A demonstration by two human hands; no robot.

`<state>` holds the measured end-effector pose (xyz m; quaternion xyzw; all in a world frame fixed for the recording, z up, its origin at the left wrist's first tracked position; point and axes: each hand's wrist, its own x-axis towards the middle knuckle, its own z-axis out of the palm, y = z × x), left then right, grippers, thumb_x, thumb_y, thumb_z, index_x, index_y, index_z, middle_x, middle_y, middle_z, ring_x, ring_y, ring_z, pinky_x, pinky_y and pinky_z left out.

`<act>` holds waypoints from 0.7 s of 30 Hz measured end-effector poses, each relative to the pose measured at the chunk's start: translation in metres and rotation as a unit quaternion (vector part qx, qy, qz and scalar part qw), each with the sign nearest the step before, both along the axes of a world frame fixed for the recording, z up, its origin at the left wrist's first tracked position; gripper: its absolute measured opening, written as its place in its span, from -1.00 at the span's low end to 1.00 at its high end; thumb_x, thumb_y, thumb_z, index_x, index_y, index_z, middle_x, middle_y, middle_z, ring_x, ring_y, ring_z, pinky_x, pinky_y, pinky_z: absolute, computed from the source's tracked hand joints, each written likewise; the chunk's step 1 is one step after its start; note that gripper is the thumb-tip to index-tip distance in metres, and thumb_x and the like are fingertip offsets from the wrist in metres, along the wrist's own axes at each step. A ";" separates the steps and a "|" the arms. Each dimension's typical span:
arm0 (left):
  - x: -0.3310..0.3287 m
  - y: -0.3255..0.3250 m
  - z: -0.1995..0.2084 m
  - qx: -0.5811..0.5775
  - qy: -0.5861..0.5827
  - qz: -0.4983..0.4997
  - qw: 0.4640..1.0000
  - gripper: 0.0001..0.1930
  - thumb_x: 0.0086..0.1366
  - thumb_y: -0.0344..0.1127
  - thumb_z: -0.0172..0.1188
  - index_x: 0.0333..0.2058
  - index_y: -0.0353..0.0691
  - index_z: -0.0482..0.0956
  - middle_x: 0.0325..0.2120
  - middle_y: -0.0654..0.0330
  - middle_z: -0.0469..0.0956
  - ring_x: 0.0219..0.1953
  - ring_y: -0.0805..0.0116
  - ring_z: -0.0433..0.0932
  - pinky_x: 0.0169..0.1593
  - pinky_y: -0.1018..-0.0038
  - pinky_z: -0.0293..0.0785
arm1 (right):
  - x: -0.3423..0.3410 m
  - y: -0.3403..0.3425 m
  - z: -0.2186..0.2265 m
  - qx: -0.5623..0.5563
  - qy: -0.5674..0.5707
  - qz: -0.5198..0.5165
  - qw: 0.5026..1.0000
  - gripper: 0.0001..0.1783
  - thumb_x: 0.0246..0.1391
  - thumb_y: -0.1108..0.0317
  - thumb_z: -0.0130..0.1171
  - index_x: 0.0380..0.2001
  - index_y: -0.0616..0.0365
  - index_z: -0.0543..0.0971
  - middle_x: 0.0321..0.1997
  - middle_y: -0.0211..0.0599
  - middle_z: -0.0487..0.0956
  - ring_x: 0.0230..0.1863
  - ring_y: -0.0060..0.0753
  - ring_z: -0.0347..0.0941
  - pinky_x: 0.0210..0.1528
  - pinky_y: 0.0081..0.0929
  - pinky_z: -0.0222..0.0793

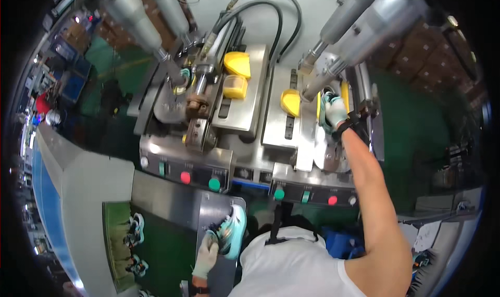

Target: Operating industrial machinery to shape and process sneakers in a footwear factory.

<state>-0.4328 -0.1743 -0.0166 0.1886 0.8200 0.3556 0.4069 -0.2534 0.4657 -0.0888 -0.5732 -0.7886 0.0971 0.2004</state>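
My left hand, in a pale work glove, grips a teal sneaker by its dark collar, low at my left side over a grey metal shelf. Its white and teal sole faces right. My right arm stretches forward to the right station of the machine. There my gloved right hand is closed on a second teal shoe, which sits between yellow pads under the metal cylinders. The glove and the cylinders partly hide that shoe.
The left station has a metal press head and yellow pads. Green and red buttons line the front panels. More sneakers lie on a green rack at lower left. Thick cylinders hang overhead. Cartons are stacked at far right.
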 end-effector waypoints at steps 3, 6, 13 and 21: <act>0.003 -0.020 -0.037 0.033 0.115 0.103 0.987 -0.46 0.30 -0.40 -0.05 0.24 -0.43 0.16 0.10 -0.25 0.37 0.15 -0.10 0.39 0.21 0.25 0.28 | 0.017 0.006 -0.023 0.045 0.070 0.002 0.997 -0.64 0.02 0.13 0.21 -0.19 0.14 0.57 -0.19 0.05 0.59 -0.16 0.15 0.52 -0.10 -0.06 0.42; 0.000 -0.034 -0.110 0.020 0.175 0.208 0.962 -0.45 0.30 -0.44 -0.05 0.25 -0.47 0.11 0.08 -0.25 0.35 0.17 -0.13 0.33 0.24 0.25 0.22 | 0.008 0.010 -0.010 0.053 0.077 0.062 0.994 -0.66 0.07 0.11 0.15 -0.22 0.12 0.61 -0.19 0.05 0.61 -0.13 0.15 0.53 -0.11 -0.08 0.42; 0.021 -0.024 -0.181 0.008 0.183 0.358 0.915 -0.49 0.09 -0.50 0.12 0.07 -0.35 0.28 -0.21 -0.18 0.51 -0.14 -0.22 0.50 -0.02 0.11 0.43 | -0.015 -0.082 0.064 -0.196 -0.019 0.187 0.963 -0.50 0.25 0.22 0.03 0.09 0.41 0.42 0.06 0.11 0.52 0.07 -0.09 0.45 0.11 -0.27 0.31; -0.023 -0.092 -0.195 0.150 0.112 0.056 0.981 -0.36 0.27 -0.07 0.15 0.19 -0.34 0.24 0.09 -0.22 0.34 0.17 -0.12 0.33 0.25 0.16 0.25 | -0.057 -0.387 -0.031 -0.072 -0.223 0.218 0.947 0.09 -0.04 0.22 0.33 0.34 0.47 -0.12 0.41 0.38 -0.07 0.44 0.25 -0.10 0.49 -0.11 -0.21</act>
